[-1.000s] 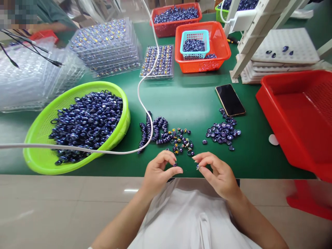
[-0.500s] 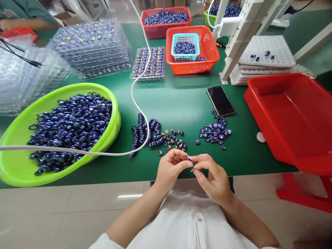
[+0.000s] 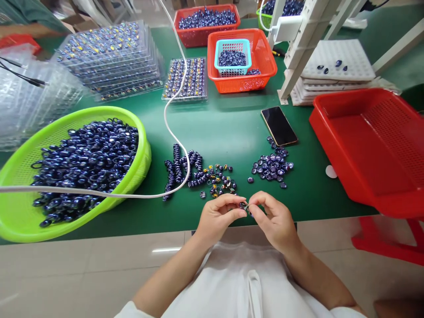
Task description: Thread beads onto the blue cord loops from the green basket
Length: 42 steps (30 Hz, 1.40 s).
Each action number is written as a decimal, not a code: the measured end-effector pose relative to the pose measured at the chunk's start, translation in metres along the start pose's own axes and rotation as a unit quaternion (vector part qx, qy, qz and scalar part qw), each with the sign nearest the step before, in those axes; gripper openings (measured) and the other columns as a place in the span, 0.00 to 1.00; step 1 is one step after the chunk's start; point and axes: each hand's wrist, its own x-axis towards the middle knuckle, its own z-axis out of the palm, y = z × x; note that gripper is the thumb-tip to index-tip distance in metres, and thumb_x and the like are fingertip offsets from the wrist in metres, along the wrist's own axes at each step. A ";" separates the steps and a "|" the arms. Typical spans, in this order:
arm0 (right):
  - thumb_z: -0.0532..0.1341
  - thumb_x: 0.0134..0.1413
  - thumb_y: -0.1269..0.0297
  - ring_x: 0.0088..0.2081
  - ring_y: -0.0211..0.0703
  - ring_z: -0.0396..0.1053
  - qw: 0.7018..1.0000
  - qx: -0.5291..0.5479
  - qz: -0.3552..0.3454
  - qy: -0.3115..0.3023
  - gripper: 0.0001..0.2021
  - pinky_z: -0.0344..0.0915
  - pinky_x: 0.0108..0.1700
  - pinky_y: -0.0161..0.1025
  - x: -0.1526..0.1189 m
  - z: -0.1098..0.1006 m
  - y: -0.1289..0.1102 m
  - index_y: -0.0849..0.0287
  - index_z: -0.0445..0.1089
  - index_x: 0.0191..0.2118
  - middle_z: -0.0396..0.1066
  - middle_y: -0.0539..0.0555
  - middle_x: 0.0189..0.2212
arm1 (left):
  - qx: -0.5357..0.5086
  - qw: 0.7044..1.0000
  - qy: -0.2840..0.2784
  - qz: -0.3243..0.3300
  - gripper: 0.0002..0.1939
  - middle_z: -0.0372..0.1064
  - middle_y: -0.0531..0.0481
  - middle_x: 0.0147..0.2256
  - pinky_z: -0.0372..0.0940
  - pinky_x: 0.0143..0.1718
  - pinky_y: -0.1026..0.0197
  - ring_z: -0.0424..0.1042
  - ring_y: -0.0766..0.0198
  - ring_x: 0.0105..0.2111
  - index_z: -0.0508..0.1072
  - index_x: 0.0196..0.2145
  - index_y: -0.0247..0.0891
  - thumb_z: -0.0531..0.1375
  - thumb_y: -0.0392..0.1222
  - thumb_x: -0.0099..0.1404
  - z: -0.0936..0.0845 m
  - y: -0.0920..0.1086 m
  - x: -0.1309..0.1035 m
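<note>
Close to the table's front edge, my left hand [image 3: 214, 219] pinches a small dark, shiny ring-like piece [image 3: 243, 206] between thumb and fingertips. My right hand [image 3: 277, 221] is closed at the fingertips on the same piece, where a thin silvery bit shows; its details are too small to make out. Just beyond my left hand lie small parts with yellow and metallic bits [image 3: 218, 179]. Rows of stacked dark rings [image 3: 177, 163] lie to their left. Farther right is a loose pile of dark oval caps [image 3: 271, 167].
A green basket [image 3: 145, 145] full of dark rings stands at left, a white cable [image 3: 167, 121] crossing it. Filled clear trays [image 3: 109, 57] are stacked behind. A phone [image 3: 279, 126], a red bin [image 3: 359, 145] and an orange basket [image 3: 265, 81] surround the work area. A co-worker's sleeve [image 3: 36, 15] shows.
My fingertips have come closer together and the small piece has turned, showing its ring-like shape. My right hand has shifted slightly upward. The whole view has shifted a little.
</note>
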 end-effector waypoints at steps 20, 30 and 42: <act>0.59 0.63 0.60 0.30 0.36 0.64 0.992 0.070 0.103 -0.021 0.08 0.60 0.32 0.33 0.002 0.002 0.003 0.57 0.68 0.33 0.66 0.48 0.28 | 0.167 0.979 -0.023 0.118 0.12 0.77 0.50 0.30 0.68 0.36 0.63 0.73 0.64 0.31 0.83 0.39 0.44 0.70 0.35 0.57 -0.004 -0.005 0.002; 0.60 0.62 0.59 0.30 0.36 0.64 0.989 0.078 0.123 -0.028 0.09 0.61 0.33 0.33 0.003 0.002 0.005 0.57 0.67 0.33 0.66 0.48 0.28 | 0.184 0.978 -0.040 0.086 0.10 0.78 0.47 0.29 0.68 0.33 0.61 0.74 0.62 0.29 0.84 0.38 0.42 0.71 0.40 0.56 -0.008 0.000 0.003; 0.62 0.59 0.56 0.28 0.37 0.66 0.978 0.116 0.165 -0.060 0.11 0.64 0.31 0.34 0.006 0.003 0.008 0.56 0.62 0.32 0.66 0.46 0.25 | 0.199 0.969 -0.062 0.129 0.10 0.79 0.48 0.29 0.69 0.34 0.62 0.75 0.63 0.29 0.83 0.40 0.44 0.69 0.37 0.59 -0.008 -0.001 0.003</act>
